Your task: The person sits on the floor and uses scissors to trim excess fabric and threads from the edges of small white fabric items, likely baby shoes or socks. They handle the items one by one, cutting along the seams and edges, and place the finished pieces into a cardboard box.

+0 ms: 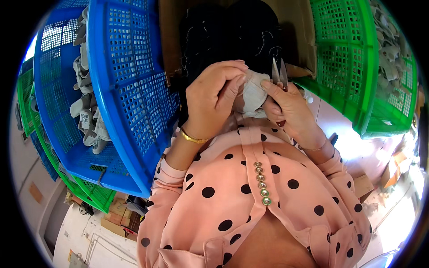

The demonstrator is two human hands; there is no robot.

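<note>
A light grey fabric piece (254, 93), shaped like a small shoe upper, is held up between my two hands in front of my chest. My left hand (214, 96) is closed on its left side, fingers bent together at its edge. My right hand (290, 105) pinches the right side with thumb and fingers. In that same right hand lies a pair of small scissors (281, 76) with a brown handle. Their blades point away from me, slightly apart, beside the fabric rather than on it. My fingers hide part of the piece and most of the handle.
A blue perforated basket (129, 58) stands at the left, with grey fabric pieces (87, 118) beside its wall. At the right stands a green basket (339, 58) with more grey pieces. Behind my hands are dark cloth with loose threads (223, 35) and cardboard (301, 27).
</note>
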